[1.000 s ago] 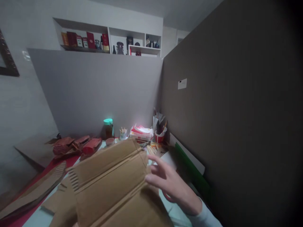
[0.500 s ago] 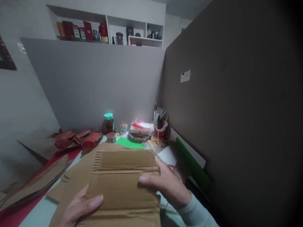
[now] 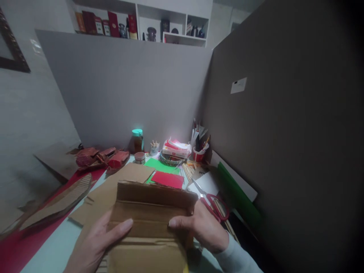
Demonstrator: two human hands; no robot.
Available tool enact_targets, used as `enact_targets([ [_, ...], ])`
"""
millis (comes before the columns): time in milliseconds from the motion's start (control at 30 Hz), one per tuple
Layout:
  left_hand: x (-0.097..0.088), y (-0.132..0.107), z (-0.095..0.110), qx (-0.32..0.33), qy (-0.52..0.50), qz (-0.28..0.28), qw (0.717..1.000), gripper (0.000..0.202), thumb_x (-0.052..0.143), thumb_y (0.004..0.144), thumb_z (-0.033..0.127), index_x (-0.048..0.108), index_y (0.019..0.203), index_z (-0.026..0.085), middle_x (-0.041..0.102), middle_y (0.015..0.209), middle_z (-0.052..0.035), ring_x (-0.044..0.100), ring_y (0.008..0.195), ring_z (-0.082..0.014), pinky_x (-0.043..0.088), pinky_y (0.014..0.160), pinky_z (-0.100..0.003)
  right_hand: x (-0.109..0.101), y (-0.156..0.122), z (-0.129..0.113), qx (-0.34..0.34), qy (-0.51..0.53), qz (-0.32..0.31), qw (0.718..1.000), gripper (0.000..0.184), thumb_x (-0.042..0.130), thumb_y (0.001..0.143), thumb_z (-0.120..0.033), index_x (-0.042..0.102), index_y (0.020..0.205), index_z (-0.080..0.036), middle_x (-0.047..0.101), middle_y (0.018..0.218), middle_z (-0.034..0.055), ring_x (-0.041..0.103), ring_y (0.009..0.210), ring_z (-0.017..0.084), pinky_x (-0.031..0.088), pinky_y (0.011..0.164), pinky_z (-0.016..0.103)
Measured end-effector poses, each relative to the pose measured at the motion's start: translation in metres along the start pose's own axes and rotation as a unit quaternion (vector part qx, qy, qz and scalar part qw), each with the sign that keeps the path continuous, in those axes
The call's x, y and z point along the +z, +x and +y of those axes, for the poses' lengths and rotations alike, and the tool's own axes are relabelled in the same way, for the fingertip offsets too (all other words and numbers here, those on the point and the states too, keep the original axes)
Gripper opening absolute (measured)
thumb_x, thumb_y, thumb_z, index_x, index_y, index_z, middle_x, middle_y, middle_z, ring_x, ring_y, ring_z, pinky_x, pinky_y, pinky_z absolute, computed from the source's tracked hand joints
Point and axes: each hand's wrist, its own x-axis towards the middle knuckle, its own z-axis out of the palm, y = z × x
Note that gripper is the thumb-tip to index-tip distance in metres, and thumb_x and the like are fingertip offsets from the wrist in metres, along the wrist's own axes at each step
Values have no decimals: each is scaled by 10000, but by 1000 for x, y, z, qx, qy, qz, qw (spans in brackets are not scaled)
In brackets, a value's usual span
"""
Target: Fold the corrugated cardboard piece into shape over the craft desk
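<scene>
A brown corrugated cardboard sheet [image 3: 150,212] with fold creases lies low in front of me, its far flap bent up. My left hand [image 3: 96,242] presses on its near left part with the thumb laid across the board. My right hand [image 3: 203,229] grips its right edge, thumb on top and fingers behind. Both hands hold the same sheet.
Red-handled scissors [image 3: 213,204] lie just right of my right hand. Red paper [image 3: 167,179] and green paper [image 3: 160,165] lie beyond the sheet. A jar with a teal lid [image 3: 137,139], a red pen cup [image 3: 198,153] and cardboard scraps [image 3: 57,206] stand along grey partitions.
The sheet has come down from tilted up to low and nearer me. My left hand came into view and settled on it; my right hand closed on its right edge. The view dipped.
</scene>
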Motion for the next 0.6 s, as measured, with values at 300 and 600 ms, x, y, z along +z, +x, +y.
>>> enact_targets([
  [300, 4, 5, -2, -13, 26, 26, 999, 591, 735, 757, 465, 568, 1295, 285, 658, 1325, -26, 534, 1285, -331, 436, 1096, -455, 0, 3, 12, -9, 35, 31, 999, 438, 772, 679, -192, 630, 1093, -184, 704, 1093, 55, 648, 1038, 252, 457, 976, 389],
  [600, 16, 7, -8, -7, -155, 168, 973, 529, 733, 764, 312, 583, 1259, 422, 686, 1277, 57, 595, 1221, -293, 569, 940, -388, -1, 2, 19, 18, 45, -13, 999, 558, 768, 728, -285, 589, 1246, -176, 660, 1202, 68, 593, 1144, 248, 410, 1037, 387],
])
